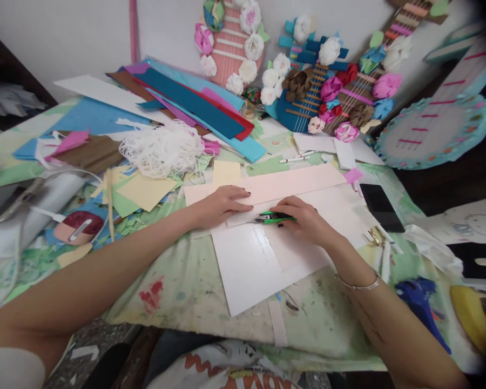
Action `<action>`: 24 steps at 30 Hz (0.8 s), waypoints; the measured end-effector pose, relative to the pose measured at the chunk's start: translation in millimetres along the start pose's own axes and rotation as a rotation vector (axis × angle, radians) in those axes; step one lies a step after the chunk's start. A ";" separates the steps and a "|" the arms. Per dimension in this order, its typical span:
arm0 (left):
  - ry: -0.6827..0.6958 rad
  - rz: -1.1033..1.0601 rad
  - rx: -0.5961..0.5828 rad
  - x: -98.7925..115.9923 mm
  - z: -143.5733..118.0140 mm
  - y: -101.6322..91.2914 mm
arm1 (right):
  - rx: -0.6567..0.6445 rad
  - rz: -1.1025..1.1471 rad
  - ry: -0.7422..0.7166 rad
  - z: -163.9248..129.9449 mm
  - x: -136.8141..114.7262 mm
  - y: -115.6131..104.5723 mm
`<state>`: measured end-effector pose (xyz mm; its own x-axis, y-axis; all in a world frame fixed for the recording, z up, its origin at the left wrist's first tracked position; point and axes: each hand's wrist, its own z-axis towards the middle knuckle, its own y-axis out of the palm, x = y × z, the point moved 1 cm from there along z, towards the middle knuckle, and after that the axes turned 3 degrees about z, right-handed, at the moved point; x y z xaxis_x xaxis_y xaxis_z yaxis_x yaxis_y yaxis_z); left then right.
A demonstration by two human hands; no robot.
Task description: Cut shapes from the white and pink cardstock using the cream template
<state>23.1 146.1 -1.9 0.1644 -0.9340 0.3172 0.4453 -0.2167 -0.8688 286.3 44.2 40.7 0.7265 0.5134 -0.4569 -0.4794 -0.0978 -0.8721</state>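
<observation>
My right hand (302, 216) is closed around a green and black craft knife (273, 217), its metal tip pointing left. That tip is close to a narrow white strip (243, 217), just below a long pale pink paper strip (295, 183). Fingers stretched out, my left hand (222, 207) lies flat on the left part of the strips and holds nothing. Underneath is a larger white sheet (243, 270) with scored lines on its surface. The exact contact of the blade with the paper is too small to tell.
A tangle of white string (164, 148), stacked coloured sheets (194, 102) and decorated paper guitars (319, 92) line the back. At right lie a black phone (382, 207), a blue glue gun (419, 302) and a yellow tape roll (470, 316). Paper scraps (146, 190) and a wooden stick (110, 205) lie left.
</observation>
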 end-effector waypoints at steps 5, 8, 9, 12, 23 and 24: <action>0.007 -0.003 0.007 -1.2 -0.9 1.9 | -0.015 0.008 0.003 0.2 -3.7 0.7; 0.010 -0.007 0.014 -2.3 -1.2 3.6 | -0.019 0.004 0.031 -6.4 -1.8 -0.9; 0.010 -0.008 0.016 -2.5 -1.2 4.0 | -0.019 0.004 0.036 -8.6 -0.9 -1.6; 0.009 -0.008 0.018 -2.5 -1.1 4.0 | -0.010 0.009 0.042 -12.5 0.5 -2.9; 0.007 0.002 0.016 -0.9 -0.5 1.9 | -0.013 0.015 -0.018 4.1 -12.4 4.8; 0.009 0.001 0.015 -1.1 -0.5 2.2 | -0.014 0.017 -0.015 2.9 -12.2 4.6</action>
<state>23.4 146.5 -4.3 0.1567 -0.9367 0.3130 0.4586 -0.2116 -0.8631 273.9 40.0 42.8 0.7108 0.5241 -0.4691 -0.4845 -0.1186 -0.8667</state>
